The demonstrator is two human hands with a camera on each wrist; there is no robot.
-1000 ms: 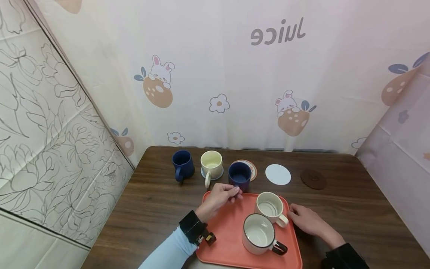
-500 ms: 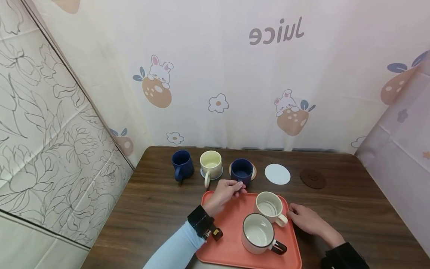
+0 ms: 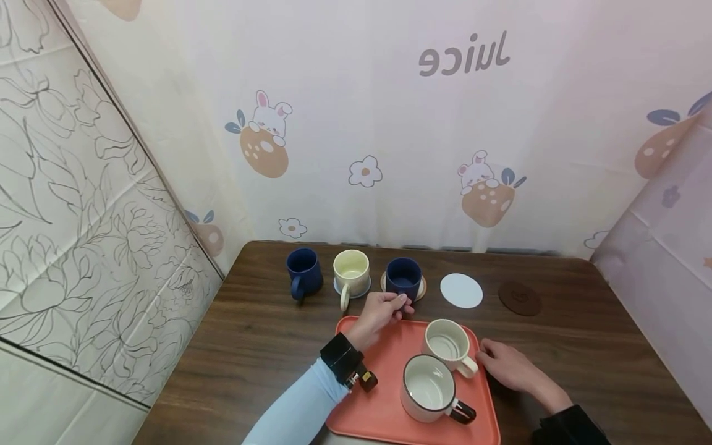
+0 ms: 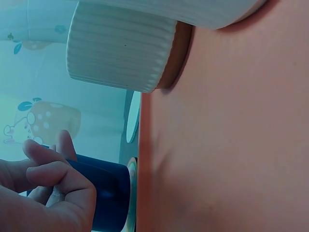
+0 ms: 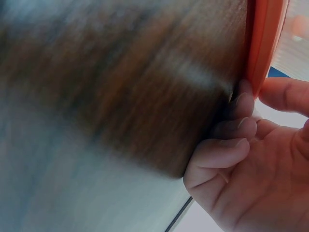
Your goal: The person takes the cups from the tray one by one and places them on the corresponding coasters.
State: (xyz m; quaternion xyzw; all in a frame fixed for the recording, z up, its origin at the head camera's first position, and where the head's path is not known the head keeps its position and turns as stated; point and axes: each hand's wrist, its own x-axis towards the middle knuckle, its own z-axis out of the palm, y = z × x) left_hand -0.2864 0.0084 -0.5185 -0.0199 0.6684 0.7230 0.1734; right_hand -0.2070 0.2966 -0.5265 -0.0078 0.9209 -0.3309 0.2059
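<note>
- Pinching the handle of the navy mug (image 3: 403,276), the left hand (image 3: 380,311) has its fingers curled tight around it; the mug stands on a tan coaster (image 3: 418,289) near the tabletop's far edge, just beyond the far edge of the tray (image 3: 384,395).
- Resting at the tray's right edge, the right hand (image 3: 507,366) has its fingers (image 5: 231,126) loosely bent against the rim, thumb over the top, next to the handle of the ribbed cream mug (image 3: 447,345).
- Risk one: the navy mug may sit off-centre on the coaster. If the fingers snag the handle on letting go, it could tip off the coaster's edge and rock.
- Risk two: the left forearm lies over the tray. A careless pull-back could knock the ribbed mug or the white mug (image 3: 429,388) standing close to it in the tray's near right corner.
- Risk three: the right hand bears on the tray rim. A push there could slide the tray, and both mugs on it could clink together.
- Crowding is a lesser worry: a yellow mug (image 3: 351,274) stands just left of the navy one, so a sideways nudge may bump it.
</note>
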